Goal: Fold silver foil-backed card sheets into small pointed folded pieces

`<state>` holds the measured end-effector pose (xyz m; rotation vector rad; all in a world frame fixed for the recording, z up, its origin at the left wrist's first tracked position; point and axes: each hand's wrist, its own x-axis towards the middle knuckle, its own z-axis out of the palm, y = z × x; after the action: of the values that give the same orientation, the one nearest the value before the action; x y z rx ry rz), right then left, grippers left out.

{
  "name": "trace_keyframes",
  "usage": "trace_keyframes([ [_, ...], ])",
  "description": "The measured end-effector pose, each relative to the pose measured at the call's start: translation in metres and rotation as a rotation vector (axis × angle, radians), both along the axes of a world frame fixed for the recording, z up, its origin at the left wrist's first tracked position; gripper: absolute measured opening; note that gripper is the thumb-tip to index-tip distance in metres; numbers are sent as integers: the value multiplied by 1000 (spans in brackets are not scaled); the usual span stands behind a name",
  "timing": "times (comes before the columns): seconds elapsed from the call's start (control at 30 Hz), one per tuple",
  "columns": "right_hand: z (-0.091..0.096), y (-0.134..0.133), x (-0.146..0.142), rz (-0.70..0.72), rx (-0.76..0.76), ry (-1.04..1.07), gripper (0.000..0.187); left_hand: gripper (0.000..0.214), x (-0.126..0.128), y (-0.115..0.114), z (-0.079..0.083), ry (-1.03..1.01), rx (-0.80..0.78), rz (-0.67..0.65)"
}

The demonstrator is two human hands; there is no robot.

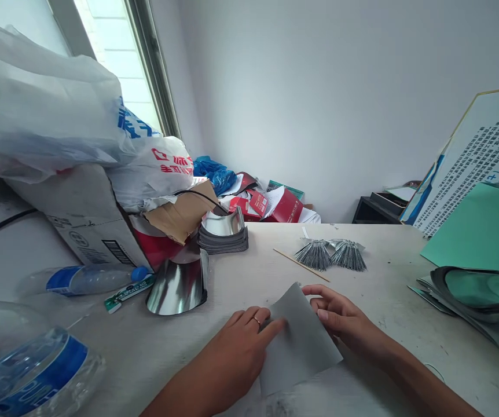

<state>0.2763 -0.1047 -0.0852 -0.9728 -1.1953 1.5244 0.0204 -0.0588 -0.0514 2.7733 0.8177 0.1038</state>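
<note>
A thin grey sheet (297, 347), roughly four-sided, lies tilted at the front of the table between my hands. My left hand (243, 347), with a ring on one finger, holds its left side; the thumb rests on the face and the other fingers are bent at the edge. At the upper right edge, my right hand (340, 318) has its thumb and bent fingers against the sheet. Just beyond lie a thin wooden stick (301, 265) and two fanned bundles of thin metal pins or wires (314, 255), (348, 255).
Curved shiny metal sheets (178, 286) and a curved stack (223, 240) stand at left. Nearby are plastic bottles (97, 281), (28, 365), a green-and-white tube or packet (128, 293), and a cardboard box (88, 214) under plastic bags (58, 110). Green sheets (484, 237) and a printed board (479, 156) occupy the right.
</note>
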Motion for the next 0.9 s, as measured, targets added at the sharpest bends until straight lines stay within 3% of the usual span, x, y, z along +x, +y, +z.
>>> trace_keyframes([
  [0.17, 2, -5, -7, 49, 39, -36, 51, 72, 1, -4, -4, 25, 63, -24],
  [0.43, 4, -4, -11, 3, 289, -299, 46, 81, 5, -9, -5, 89, 119, -17],
  [0.7, -3, -10, -24, 64, 481, -608, 49, 42, 9, -9, -17, 119, 170, -3],
  [0.9, -4, -7, -27, 79, 603, -775, 50, 33, 8, -10, -18, 85, 127, -3],
])
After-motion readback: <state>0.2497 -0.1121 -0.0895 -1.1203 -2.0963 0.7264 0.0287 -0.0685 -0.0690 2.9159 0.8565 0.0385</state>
